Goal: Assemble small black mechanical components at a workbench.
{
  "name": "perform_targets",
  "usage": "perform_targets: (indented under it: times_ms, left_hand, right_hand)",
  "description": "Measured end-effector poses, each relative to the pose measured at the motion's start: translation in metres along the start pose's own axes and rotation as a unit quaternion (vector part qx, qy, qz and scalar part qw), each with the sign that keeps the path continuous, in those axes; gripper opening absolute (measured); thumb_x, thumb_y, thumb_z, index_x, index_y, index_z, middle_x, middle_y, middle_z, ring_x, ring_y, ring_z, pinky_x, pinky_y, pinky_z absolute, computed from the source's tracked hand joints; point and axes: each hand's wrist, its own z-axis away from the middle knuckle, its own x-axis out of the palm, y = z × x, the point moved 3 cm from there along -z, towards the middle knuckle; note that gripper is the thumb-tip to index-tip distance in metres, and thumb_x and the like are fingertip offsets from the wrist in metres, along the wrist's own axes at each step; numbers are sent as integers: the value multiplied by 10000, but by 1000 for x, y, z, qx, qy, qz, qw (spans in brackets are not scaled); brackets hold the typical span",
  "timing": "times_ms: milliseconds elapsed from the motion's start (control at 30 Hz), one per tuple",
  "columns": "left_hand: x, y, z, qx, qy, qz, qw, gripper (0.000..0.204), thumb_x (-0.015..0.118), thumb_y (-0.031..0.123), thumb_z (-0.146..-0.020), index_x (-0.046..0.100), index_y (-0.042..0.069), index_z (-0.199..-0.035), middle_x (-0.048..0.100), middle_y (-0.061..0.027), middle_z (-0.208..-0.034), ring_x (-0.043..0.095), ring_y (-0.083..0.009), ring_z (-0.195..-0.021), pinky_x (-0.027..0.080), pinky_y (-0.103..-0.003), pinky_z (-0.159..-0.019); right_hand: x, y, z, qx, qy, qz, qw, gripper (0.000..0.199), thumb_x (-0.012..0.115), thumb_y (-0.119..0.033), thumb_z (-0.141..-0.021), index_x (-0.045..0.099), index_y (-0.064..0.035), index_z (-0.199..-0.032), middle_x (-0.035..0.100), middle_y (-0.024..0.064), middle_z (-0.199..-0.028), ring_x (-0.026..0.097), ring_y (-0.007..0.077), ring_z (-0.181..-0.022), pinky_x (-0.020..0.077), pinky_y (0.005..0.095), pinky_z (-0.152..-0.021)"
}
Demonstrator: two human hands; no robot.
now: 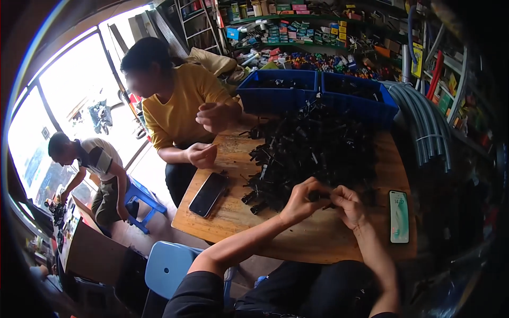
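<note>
Over the near part of the wooden table (323,241), my two hands meet in front of a large heap of small black plastic-looking parts (318,148). My left hand (305,201) is closed around a small black part (317,196), whose exact kind is too dark to tell. Fingers and thumb of my right hand (348,205) are pinched together right beside it, at the part's right end. Whatever lies between those right fingertips is hidden.
Blue bins (278,98) stand behind the heap. A dark phone (208,194) lies left, a lit phone (399,217) right. Across the left corner sits a person in yellow (183,100); another person (98,159) works farther left. Grey hoses (424,124) and a blue stool (169,267) flank the table.
</note>
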Motion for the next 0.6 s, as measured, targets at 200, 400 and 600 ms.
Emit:
perform_targets:
  times_ms: [200,400,600]
  left_hand:
    - [-2,-27,-6,-281,57,354,890,173,692,199,-798,599,55,-817,551,13,-685,484,-62,-565,388,-200,-515]
    - [7,-44,-2,-298,-3,227,927,186,674,232,-813,596,66,-838,536,28,-669,460,-27,-592,351,-182,-515]
    - [20,-33,5,-230,-6,122,965,240,667,258,-811,597,41,-885,549,-1,-696,483,-44,-634,381,-199,-544]
  right_hand:
    - [27,-42,12,-265,-19,492,829,387,663,-91,-773,533,-8,-1128,563,113,-1065,550,241,-961,456,320,-826]
    - [32,-32,17,-326,28,636,699,414,653,-38,-714,532,-12,-1109,562,124,-963,544,281,-870,474,369,-749]
    - [31,-21,13,-300,73,675,670,281,600,-17,-725,519,2,-994,540,132,-844,552,292,-798,465,379,-668]
